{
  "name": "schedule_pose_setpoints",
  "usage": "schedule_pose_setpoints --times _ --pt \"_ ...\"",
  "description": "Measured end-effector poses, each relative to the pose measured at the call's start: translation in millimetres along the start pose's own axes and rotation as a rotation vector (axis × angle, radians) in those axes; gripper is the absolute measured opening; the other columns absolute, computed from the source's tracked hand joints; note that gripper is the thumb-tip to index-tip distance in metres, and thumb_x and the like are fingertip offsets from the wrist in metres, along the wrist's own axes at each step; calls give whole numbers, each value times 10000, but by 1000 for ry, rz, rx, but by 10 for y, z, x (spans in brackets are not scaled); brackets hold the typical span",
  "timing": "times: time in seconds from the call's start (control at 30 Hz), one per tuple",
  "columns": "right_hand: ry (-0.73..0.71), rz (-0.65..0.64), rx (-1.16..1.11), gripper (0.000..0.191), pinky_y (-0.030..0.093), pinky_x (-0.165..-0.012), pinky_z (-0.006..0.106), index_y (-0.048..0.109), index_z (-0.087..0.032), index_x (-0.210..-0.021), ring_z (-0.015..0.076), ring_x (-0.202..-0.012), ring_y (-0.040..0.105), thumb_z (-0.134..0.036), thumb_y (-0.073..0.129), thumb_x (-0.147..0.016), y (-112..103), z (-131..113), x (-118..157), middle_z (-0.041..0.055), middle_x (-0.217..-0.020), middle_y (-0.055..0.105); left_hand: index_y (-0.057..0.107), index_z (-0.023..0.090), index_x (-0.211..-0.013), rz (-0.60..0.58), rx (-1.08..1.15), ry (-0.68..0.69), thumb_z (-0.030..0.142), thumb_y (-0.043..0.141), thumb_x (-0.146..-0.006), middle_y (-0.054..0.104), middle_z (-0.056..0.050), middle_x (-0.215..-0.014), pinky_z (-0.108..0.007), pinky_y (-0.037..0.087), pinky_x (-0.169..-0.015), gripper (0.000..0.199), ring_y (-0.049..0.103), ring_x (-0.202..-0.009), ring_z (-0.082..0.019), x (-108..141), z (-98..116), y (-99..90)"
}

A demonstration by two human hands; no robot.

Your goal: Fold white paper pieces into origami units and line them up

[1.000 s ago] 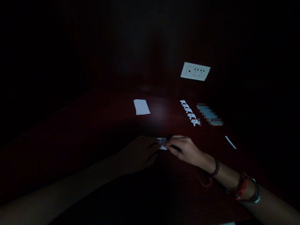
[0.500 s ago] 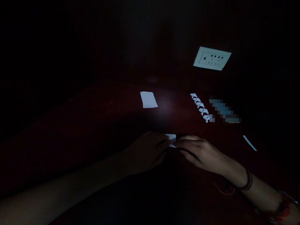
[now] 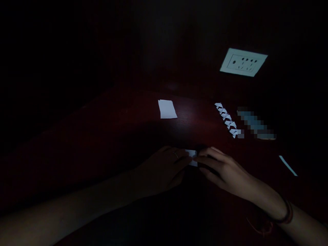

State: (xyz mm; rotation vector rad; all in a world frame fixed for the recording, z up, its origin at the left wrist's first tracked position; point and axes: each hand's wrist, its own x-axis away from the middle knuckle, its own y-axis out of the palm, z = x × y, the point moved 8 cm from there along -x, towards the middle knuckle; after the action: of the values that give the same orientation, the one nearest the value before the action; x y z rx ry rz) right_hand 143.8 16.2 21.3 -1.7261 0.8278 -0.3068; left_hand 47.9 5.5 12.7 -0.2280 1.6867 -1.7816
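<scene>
A small white piece of paper [image 3: 193,158] lies on the dark table between my two hands, partly covered by fingers. My left hand [image 3: 170,167], with a ring on one finger, presses over its left side, fingers curled close together. From the right, my right hand [image 3: 220,167] reaches in with bent fingers. Its index fingertip meets the paper near the middle of the visible part, close to the left fingertips. Deep shadow hides my thumbs and the near side of the paper. Farther back lies a stack of white paper sheets [image 3: 167,109].
A row of small folded paper pieces [image 3: 226,118] runs at the right. Beside it is a pixelated, phone-like object [image 3: 256,124]. A thin pale strip [image 3: 288,165] lies farther right. On the wall behind is a power socket [image 3: 244,62] above the reddish-brown table [image 3: 123,112].
The view has shifted, so the stack, folded row and socket sit farther right. Both hands stay at the paper; my right fingertip has slid slightly over it toward the left fingers.
</scene>
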Motion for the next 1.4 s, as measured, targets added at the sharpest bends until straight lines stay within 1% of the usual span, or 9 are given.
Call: schedule_pose_setpoints --times 0.2,0.33,0.47,0.8,0.93,1.07,1.23,1.3,1.4 --pt "-19 -34 125 262 469 -740 312 532 -206 -1040 161 -856 494 -196 441 -794 6 -44 -37 43 -967 528 349 173 -1217 -28 6 -8 194 421 -801 420 -63 -1196 -378 306 -882 422 390 -1044 -221 0 -12 25" --pt "-22 -46 143 274 462 -738 306 517 -215 -1058 159 -866 482 -194 433 -798 13 -38 -27 33 -1011 519 324 185 -1237 -36 6 1 189 418 -800 394 -58 -1226 -382 278 -910 447 356 -1087 -225 1 -19 40" --pt "-12 -57 166 279 459 -707 291 510 -214 -1059 156 -845 476 -196 452 -787 24 -27 -24 30 -999 520 335 181 -1228 -22 7 -1 171 422 -787 399 -58 -1220 -380 290 -902 450 367 -1073 -222 -5 -17 28" --pt "-21 -67 357 160 416 -646 299 557 -184 -879 155 -731 466 -183 423 -793 45 -60 -26 28 -806 547 380 181 -1188 -2 7 -24 145 433 -761 415 -50 -1199 -367 298 -900 432 375 -1069 -210 13 -31 31" --pt "-32 -42 402 166 403 -626 299 573 -178 -873 159 -714 474 -163 437 -778 5 -48 37 35 -769 553 414 171 -1154 -4 -16 -14 141 449 -747 433 -61 -1169 -365 307 -889 410 391 -1051 -212 10 -11 12" --pt "-6 -22 334 218 405 -660 305 577 -189 -938 151 -725 487 -155 416 -796 -61 17 132 35 -772 555 416 163 -1149 1 -25 -13 138 454 -745 440 -63 -1147 -355 315 -876 407 402 -1021 -208 22 -10 16" --pt "-2 -19 156 363 420 -756 311 445 -204 -1154 150 -826 487 -159 422 -794 -66 -38 121 38 -901 538 390 194 -1172 -40 -30 -58 105 433 -745 450 -48 -1127 -374 337 -828 439 415 -972 -214 30 -21 1" --pt "-4 -24 146 371 425 -755 320 449 -211 -1147 157 -837 482 -154 441 -781 -39 -78 66 40 -924 529 364 212 -1196 -62 -36 -81 99 430 -745 457 -43 -1114 -382 343 -808 469 419 -952 -215 28 -25 -4" --pt "-4 -35 144 306 429 -747 319 500 -196 -1077 158 -835 475 -151 445 -779 -7 -108 -16 45 -927 523 367 214 -1192 -78 -42 -87 98 429 -747 465 -40 -1097 -383 345 -794 464 423 -932 -214 24 -18 -6"
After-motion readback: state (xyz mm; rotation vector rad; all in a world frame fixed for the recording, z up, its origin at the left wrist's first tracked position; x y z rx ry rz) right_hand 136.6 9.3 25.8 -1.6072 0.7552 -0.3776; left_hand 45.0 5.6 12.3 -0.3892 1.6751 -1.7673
